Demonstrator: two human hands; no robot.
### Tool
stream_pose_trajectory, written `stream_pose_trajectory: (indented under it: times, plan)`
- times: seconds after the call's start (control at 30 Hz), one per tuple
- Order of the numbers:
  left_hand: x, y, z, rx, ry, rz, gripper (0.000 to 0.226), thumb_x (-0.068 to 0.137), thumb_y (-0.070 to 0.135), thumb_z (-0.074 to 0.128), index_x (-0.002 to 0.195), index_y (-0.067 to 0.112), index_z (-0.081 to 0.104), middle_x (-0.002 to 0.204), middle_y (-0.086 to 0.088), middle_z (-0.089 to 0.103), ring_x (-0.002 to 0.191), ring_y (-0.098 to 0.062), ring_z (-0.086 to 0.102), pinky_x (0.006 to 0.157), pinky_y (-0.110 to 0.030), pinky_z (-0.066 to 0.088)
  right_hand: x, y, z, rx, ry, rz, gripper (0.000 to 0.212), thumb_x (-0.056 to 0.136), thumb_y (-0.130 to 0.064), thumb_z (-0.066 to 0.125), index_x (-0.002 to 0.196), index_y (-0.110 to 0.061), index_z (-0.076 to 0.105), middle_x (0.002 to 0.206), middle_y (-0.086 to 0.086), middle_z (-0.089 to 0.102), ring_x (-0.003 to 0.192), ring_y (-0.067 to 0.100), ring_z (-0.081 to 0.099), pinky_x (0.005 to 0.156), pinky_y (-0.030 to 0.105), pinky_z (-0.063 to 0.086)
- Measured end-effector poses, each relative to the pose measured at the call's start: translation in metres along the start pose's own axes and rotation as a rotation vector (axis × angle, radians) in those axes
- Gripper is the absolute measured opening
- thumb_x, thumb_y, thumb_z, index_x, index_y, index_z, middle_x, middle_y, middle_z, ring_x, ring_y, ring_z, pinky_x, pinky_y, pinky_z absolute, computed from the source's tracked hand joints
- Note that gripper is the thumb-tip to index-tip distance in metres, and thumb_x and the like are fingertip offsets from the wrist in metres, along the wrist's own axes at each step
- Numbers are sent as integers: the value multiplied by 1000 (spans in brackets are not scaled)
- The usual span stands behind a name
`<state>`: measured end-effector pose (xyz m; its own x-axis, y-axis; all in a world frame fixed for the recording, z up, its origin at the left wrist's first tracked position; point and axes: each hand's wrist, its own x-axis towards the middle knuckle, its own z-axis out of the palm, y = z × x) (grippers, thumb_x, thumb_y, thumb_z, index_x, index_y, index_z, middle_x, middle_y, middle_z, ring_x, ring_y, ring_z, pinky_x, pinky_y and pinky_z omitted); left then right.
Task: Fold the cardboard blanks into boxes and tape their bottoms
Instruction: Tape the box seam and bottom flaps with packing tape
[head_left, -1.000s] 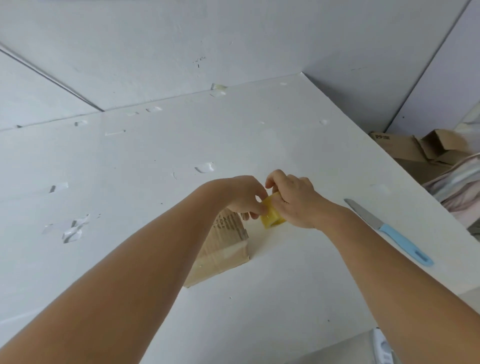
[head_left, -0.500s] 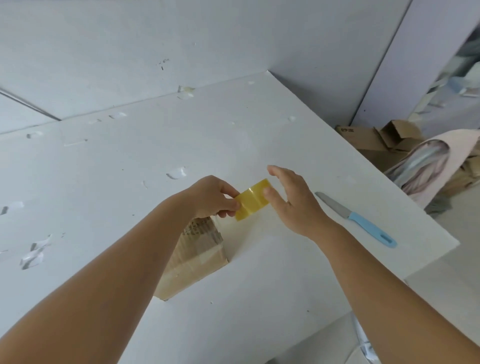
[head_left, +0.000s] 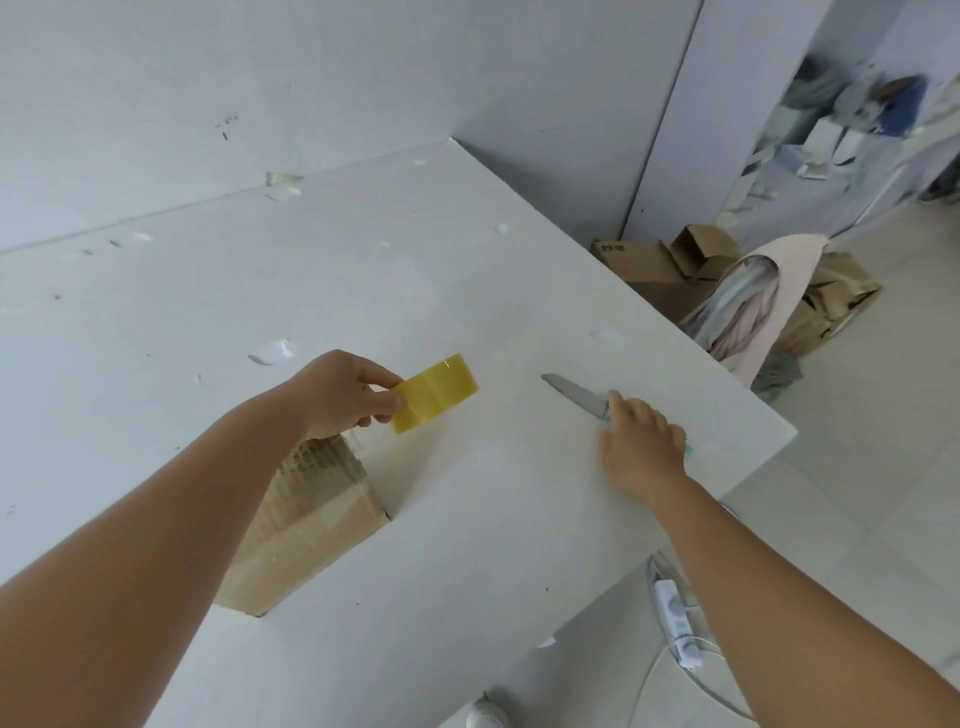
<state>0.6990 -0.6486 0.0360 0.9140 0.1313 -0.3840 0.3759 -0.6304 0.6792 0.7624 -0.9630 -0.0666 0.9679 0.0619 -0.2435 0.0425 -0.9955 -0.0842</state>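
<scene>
I see the left hand (head_left: 343, 392) pinching the yellow tape roll (head_left: 435, 392) above the white table (head_left: 467, 519), just past the cardboard box (head_left: 306, 525) (clear tape across its top). Right hand (head_left: 641, 441) rests on the knife (head_left: 574, 395) handle, fingers curled; firm grasp, I cannot tell.

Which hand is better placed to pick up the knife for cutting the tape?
The right hand: it already lies over the knife handle. The left hand is occupied, holding the yellow tape roll above the cardboard box.
</scene>
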Motion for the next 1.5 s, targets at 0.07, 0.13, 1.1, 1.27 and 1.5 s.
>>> stream_pose_trajectory:
  times: [0.07, 0.13, 1.1, 1.27, 1.5]
  plan:
    - [0, 0, 0, -17, 4, 7, 30, 84, 18, 69, 67, 42, 74, 72, 0, 72, 70, -15, 60, 88, -45, 53, -4, -3, 0, 28, 96, -49, 47, 100, -29, 35, 146, -21, 28, 140, 7, 40, 126, 28, 38, 102, 39, 29]
    - [-1, -1, 0, -44, 8, 14, 34, 85, 17, 69, 64, 44, 73, 69, 3, 71, 69, -16, 60, 89, -46, 52, -8, -10, 4, 141, 123, -84, 38, 99, -23, 39, 135, -16, 47, 129, 10, 50, 115, 28, 45, 94, 35, 37]
    - [-10, -3, 0, -196, 111, 45, 23, 81, 24, 72, 103, 23, 74, 65, 9, 68, 63, -7, 50, 63, -21, 40, -127, -124, -78, -42, 216, -652, 44, 94, -11, 38, 132, -34, 37, 84, -4, 44, 60, 24, 50, 47, 28, 31]
    - [-10, -4, 1, -272, 111, 86, 16, 80, 21, 74, 96, 25, 73, 73, 2, 71, 73, -11, 55, 68, -21, 43, -126, -139, -79, -180, 150, -678, 44, 88, -4, 43, 127, -25, 46, 92, -1, 51, 75, 25, 59, 58, 31, 37]
    - [-13, -5, -1, -406, 149, 112, 14, 82, 17, 74, 95, 21, 71, 71, 1, 70, 68, -8, 56, 52, -9, 41, -93, -141, -27, -89, -5, -604, 59, 92, -5, 39, 143, -32, 29, 102, 0, 44, 89, 25, 58, 62, 31, 40]
